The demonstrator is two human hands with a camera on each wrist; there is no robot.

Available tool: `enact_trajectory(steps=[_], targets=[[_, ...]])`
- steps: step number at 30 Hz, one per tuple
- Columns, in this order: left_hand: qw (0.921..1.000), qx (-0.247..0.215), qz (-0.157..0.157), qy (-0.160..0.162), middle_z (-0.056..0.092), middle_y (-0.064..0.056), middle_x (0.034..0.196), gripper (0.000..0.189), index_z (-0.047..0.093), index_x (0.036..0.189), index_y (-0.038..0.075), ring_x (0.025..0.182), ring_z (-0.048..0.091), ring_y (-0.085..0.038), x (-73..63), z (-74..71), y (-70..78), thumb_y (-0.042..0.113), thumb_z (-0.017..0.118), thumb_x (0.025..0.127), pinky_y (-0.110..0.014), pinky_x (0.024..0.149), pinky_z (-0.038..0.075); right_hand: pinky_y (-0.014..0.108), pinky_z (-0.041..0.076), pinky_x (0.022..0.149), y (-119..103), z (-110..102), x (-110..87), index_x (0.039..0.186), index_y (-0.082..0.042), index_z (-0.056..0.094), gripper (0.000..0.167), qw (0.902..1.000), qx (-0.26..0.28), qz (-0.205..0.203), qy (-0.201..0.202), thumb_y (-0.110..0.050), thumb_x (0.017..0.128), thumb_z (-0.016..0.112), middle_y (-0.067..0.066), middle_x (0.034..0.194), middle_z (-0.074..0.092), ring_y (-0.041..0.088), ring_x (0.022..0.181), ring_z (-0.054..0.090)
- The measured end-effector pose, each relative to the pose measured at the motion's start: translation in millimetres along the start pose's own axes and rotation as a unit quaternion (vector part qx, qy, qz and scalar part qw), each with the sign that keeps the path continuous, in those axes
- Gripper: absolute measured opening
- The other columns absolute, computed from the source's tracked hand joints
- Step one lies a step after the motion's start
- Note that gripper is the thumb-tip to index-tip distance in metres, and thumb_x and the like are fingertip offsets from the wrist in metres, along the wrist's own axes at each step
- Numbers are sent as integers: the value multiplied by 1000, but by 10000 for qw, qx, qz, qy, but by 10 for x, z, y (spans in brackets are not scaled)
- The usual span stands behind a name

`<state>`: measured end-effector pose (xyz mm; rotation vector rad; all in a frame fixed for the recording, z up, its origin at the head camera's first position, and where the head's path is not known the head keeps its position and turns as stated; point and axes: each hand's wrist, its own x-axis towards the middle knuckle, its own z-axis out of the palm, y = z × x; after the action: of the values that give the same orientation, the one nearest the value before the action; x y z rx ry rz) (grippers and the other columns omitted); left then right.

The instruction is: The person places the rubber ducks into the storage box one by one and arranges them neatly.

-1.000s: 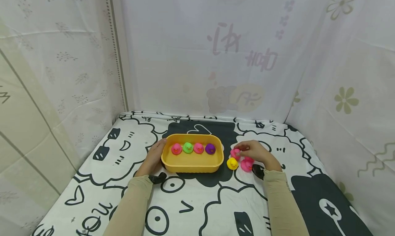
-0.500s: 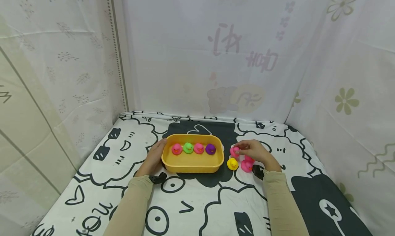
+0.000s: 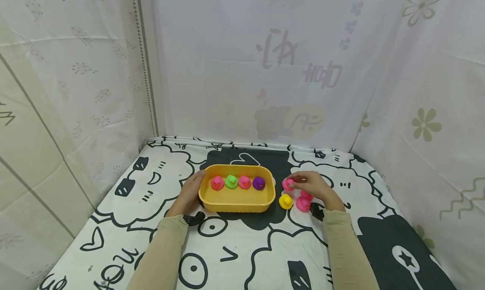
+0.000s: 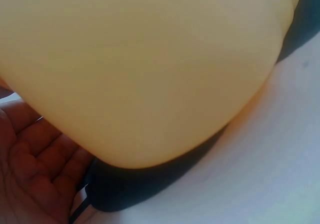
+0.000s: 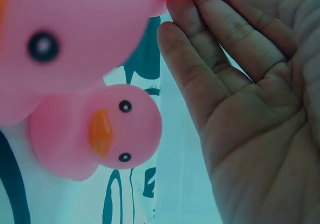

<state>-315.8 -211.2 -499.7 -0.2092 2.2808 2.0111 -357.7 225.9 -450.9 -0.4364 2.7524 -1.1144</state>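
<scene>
A yellow plastic basin (image 3: 235, 207) stands on the patterned cloth, with a pink (image 3: 217, 183), a green (image 3: 231, 182), a second pink (image 3: 244, 182) and a purple rubber duck (image 3: 259, 183) in a row inside. At its left end my left hand (image 3: 189, 192) grips the wall; the left wrist view shows the basin's wall (image 4: 150, 74) close up beside the fingers. My right hand (image 3: 315, 185) pinches a pink rubber duck (image 3: 288, 184) with its fingertips, right of the basin. Below that hand are a yellow duck (image 3: 286, 201) and further pink ducks (image 3: 303, 204), one partly hidden.
A white cloth (image 3: 212, 256) with black cartoon drawings covers the table. Pale printed curtains (image 3: 227, 71) hang behind it and along both sides. In the right wrist view, a pink duck (image 5: 122, 126) lies close to the right palm.
The pinched pink duck has shifted slightly and turned a little in the right fingertips. My left hand, the basin and the ducks in it look unchanged.
</scene>
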Motion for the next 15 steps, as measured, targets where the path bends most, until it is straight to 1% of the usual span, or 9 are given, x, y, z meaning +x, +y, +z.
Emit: enact_trajectory(steps=[7, 12, 15], targets=[[10000, -14, -39, -31, 25, -9, 165, 84, 27, 160, 12, 150, 26, -28, 3, -12, 14, 68, 41, 99, -45, 121, 26, 50, 53, 100, -17, 8, 12, 121, -23, 73, 38, 9999, 64, -93, 40, -36, 86, 81, 3, 123, 69, 31, 119, 61], [10000, 16, -38, -3, 25, -9, 165, 79, 28, 159, 12, 151, 25, -29, -8, 5, 14, 64, 40, 101, -46, 121, 25, 49, 53, 99, -37, 0, 14, 122, -23, 73, 41, 9998, 145, -150, 69, -39, 85, 81, 2, 123, 69, 31, 120, 61], [10000, 11, -49, 11, 25, -9, 165, 78, 29, 159, 12, 151, 24, -29, -10, 4, 18, 63, 39, 101, -46, 121, 25, 48, 54, 99, -60, -8, 29, 122, -22, 73, 42, 9994, 238, -253, 84, -39, 85, 81, 1, 122, 69, 31, 120, 61]])
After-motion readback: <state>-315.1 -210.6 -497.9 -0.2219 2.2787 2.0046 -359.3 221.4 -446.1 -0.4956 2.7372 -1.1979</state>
